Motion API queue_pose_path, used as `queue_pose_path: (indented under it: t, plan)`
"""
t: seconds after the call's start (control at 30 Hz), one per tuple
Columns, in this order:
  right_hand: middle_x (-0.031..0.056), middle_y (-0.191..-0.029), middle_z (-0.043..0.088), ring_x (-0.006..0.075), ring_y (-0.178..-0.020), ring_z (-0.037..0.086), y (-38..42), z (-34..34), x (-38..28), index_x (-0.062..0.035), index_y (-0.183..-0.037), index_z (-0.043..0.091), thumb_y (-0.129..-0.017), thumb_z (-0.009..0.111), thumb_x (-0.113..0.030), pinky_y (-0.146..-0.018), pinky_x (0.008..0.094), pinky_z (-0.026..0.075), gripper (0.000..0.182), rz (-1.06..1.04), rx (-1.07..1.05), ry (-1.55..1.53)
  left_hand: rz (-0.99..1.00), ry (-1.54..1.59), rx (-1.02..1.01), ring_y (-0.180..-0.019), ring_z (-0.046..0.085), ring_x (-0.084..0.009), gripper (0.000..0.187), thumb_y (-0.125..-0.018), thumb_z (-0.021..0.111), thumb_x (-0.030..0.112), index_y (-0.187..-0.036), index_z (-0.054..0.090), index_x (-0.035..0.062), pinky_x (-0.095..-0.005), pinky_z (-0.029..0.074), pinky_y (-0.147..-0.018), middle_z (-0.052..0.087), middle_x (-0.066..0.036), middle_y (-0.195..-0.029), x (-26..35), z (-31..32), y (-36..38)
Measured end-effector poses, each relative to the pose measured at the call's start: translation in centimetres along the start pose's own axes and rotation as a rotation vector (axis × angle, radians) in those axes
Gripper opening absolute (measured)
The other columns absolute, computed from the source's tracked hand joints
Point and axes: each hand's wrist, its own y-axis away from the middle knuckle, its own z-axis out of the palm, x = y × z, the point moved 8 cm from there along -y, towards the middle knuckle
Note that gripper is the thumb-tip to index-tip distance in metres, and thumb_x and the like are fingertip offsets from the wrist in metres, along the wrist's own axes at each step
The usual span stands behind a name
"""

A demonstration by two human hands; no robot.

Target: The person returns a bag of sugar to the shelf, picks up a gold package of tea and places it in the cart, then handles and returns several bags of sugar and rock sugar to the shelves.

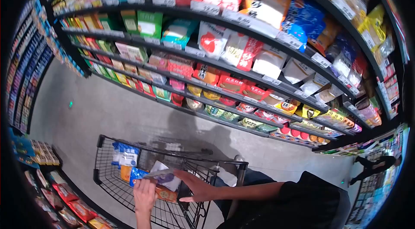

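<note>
My left hand (pixel 145 194) is closed on the lower left side of a whitish-grey packet (pixel 165 178) with a purple patch, held above the cart basket. My right hand (pixel 196 188) is at the packet's right side, its fingers stretched out and the thumb spread well apart below. Under the hands is a black wire shopping cart (pixel 98 160). In it lie a blue and white bag (pixel 126 154), an orange packet (pixel 125 172), a blue packet (pixel 137 174) and an orange-brown packet (pixel 166 194), partly hidden by the hands.
A long shelf unit (pixel 186 51) with bagged goods and price tags runs along the far side. More shelves (pixel 26 77) stand at the left, with a low display (pixel 65 198) of packets at lower left. A person in dark clothes (pixel 375 167) is at far right on the grey floor (pixel 78 112).
</note>
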Motion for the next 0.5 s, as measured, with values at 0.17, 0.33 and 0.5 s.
queue_pose_path:
  t: [0.17, 0.33, 0.5]
  plan:
    - [0.0169, -0.147, 0.035, 0.0313, -0.137, 0.032, 0.9, -8.7, -4.6, -0.0018, -0.143, 0.032, -0.077, 0.077, -0.036, -0.112, 0.0389, 0.027, 0.086, -0.226, 0.259, -0.017, 0.065, 0.003, 0.120, -0.071, 0.054, -0.0265, 0.033, -0.054, 0.062, 0.003, -0.086, 0.056, 0.0030, -0.0395, 0.038, -0.062, 0.057, -0.009, -0.080, 10.5, -10.7, -8.2]
    - [0.0124, -0.113, 0.064, 0.0188, -0.107, 0.060, 5.4, -17.4, -5.8, -0.0041, -0.128, 0.052, -0.081, 0.075, -0.029, -0.095, 0.0326, 0.044, 0.058, -0.052, 0.109, -0.208, 0.217, 0.109, 0.191, -0.065, 0.052, -0.0256, 0.033, -0.053, 0.058, 0.001, -0.086, 0.059, 0.0037, -0.0368, 0.036, -0.061, 0.056, -0.007, -0.072, 19.8, -15.5, -16.1]
    - [0.0022, -0.086, 0.068, 0.0063, -0.076, 0.058, 13.7, -26.2, -4.9, -0.0003, -0.106, 0.061, -0.082, 0.075, -0.021, -0.069, 0.0252, 0.048, 0.034, -0.145, 0.448, -0.312, 0.350, 0.040, 0.176, -0.081, 0.060, -0.0258, 0.031, -0.065, 0.062, -0.002, -0.096, 0.063, 0.0045, -0.0373, 0.041, -0.077, 0.063, -0.008, -0.085, 27.3, -14.7, -24.1]
